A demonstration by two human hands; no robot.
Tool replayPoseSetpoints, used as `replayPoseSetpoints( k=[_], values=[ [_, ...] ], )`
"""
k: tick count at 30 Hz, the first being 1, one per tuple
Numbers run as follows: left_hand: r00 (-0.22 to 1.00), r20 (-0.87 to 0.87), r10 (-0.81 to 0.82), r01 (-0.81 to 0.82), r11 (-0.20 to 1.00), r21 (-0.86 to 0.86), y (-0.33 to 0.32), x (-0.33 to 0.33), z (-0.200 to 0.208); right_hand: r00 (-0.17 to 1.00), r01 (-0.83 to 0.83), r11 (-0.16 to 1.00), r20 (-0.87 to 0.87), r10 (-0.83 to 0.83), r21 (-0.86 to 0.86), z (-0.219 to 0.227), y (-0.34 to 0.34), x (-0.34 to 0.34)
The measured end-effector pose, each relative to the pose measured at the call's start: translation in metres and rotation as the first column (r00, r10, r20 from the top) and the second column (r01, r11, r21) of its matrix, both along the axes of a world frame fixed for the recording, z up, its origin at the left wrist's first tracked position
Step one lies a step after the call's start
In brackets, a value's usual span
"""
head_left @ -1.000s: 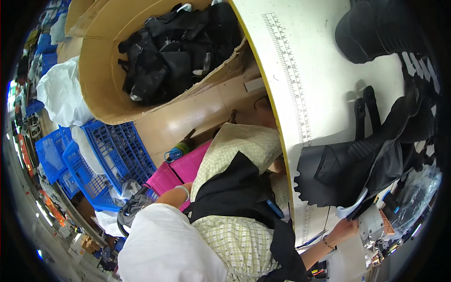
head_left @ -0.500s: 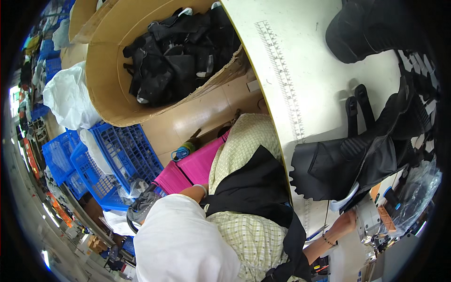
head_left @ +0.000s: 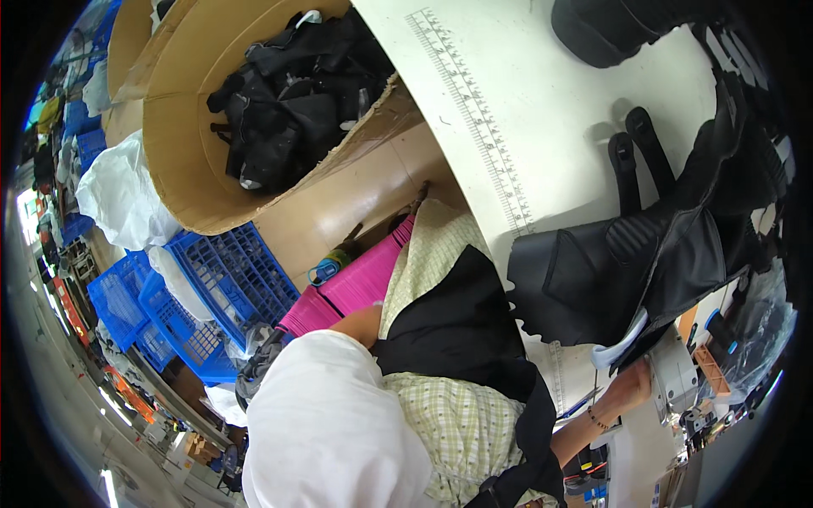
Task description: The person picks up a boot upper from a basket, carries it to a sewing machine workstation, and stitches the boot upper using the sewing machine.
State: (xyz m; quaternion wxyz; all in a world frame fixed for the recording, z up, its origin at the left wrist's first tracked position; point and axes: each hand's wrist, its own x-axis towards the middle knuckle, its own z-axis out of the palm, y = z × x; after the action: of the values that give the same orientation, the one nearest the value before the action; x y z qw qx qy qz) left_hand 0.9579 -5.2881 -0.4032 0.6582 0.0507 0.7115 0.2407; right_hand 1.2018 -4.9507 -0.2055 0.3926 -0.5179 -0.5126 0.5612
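My right hand [head_left: 627,391], with a dark beaded bracelet at the wrist, reaches in from the lower right. It is at the lower edge of a black leather-like boot upper [head_left: 584,271], beside grey metal machine parts [head_left: 675,377]. Its fingers are partly hidden, so their grip does not show. A pale strip [head_left: 621,340] sticks out under the upper's lower edge. Two black straps [head_left: 627,173] with rounded ends stand up behind it. My left arm, in a white sleeve [head_left: 330,423], bends near my lap; the left hand is hidden.
A white worktable [head_left: 525,110] carries a printed ruler scale and another black boot piece [head_left: 593,38]. On its left stands a cardboard box [head_left: 182,161] of black pieces. Blue plastic crates [head_left: 246,271], a white bag [head_left: 123,190] and a pink case-like object [head_left: 351,284] lie beyond.
The view has shifted, so the table and box sit further left and up in the picture. My right hand has moved slightly up and right beside the metal parts.
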Motion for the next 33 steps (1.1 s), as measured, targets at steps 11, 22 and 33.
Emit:
replayPoseSetpoints(
  k=[11,22,33],
  values=[
    [0.785,-0.530,-0.321,0.408,0.911,0.052,0.127,-0.046,-0.100,0.989,0.115,0.991,-0.089,-0.121,-0.067,-0.014,0.000,0.015],
    [0.667,-0.718,-0.201,0.530,0.805,0.267,0.188,-0.078,-0.100,0.969,-0.076,0.915,-0.185,0.161,0.396,-0.037,0.045,0.004],
    [-0.187,-0.847,-0.498,0.947,0.138,-0.290,0.121,0.077,-0.146,0.986,-0.079,0.855,-0.086,0.143,0.513,-0.024,0.014,-0.039]
  ],
)
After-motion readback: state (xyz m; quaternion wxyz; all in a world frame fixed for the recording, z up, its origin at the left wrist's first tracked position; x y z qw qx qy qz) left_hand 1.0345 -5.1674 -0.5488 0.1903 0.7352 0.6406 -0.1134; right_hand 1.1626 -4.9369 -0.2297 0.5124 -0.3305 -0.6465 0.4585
